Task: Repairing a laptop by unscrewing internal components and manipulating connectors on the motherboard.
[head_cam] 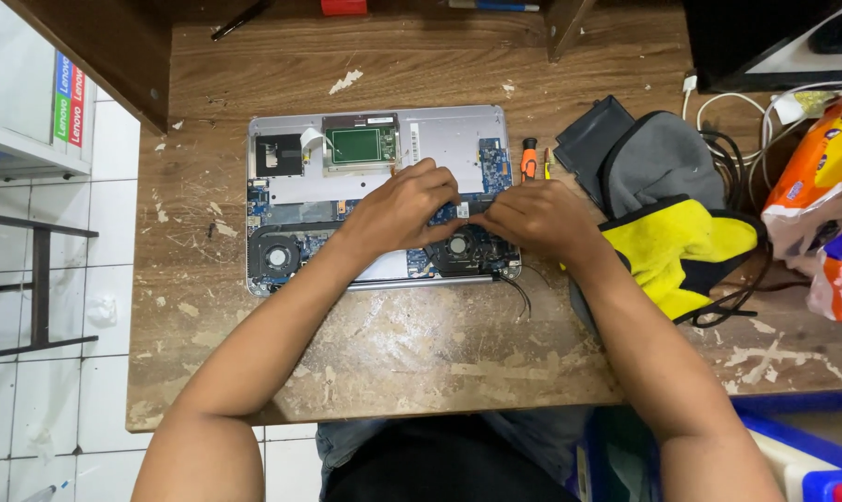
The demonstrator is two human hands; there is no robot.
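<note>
An opened laptop base [440,130] lies on the worn wooden table [393,344], its blue circuit board, green module and two round fans [277,254] showing. My left hand [402,206] rests on the board's middle, fingers curled down onto it. My right hand [532,218] meets it from the right, fingertips pinched together over the board next to the right fan [458,247]. What the fingertips hold is hidden. Thin black wires [519,290] trail from the laptop's front right corner.
An orange-handled screwdriver [529,158] lies just right of the laptop. Past it sit a grey pouch [658,158], a yellow and black cloth [681,246], tangled cables [718,107] and orange and white bags [825,186]. The table's left edge drops to a white tiled floor [59,325].
</note>
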